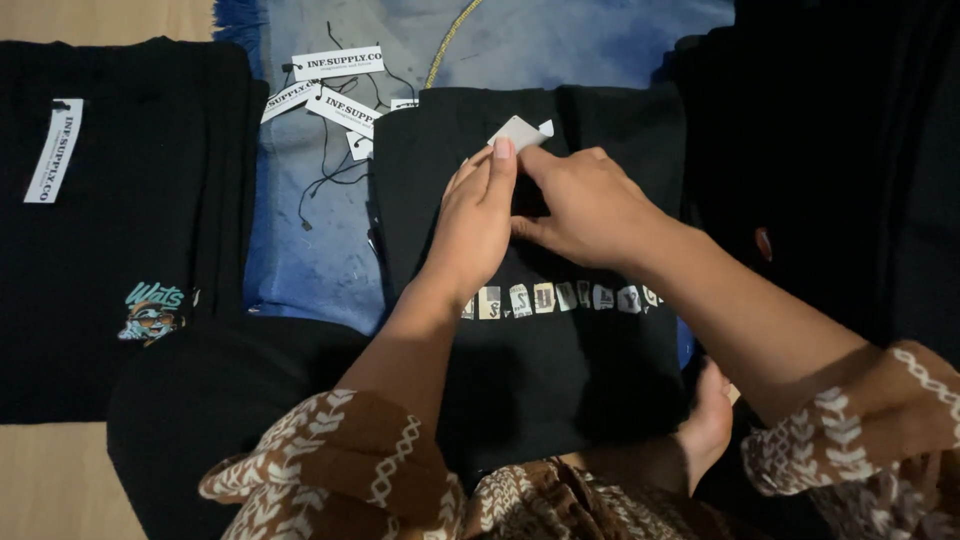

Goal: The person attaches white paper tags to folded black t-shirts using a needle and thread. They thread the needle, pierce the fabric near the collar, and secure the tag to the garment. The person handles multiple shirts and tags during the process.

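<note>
A folded black T-shirt (pixel 560 370) with a row of pale printed letters lies in front of me on a blue cloth. My left hand (pixel 475 220) rests flat on its upper part, fingertips touching a small white tag (pixel 518 131) at the collar. My right hand (pixel 590 210) meets it from the right, and its fingers pinch the same tag. Both wrists come out of brown sleeves with a white pattern.
Another folded black shirt (pixel 120 230) with a white label strip and a teal print lies at the left. Several loose white hang tags with black strings (pixel 335 95) sit on the blue cloth (pixel 320 260). Dark garments (pixel 850 150) pile up at the right.
</note>
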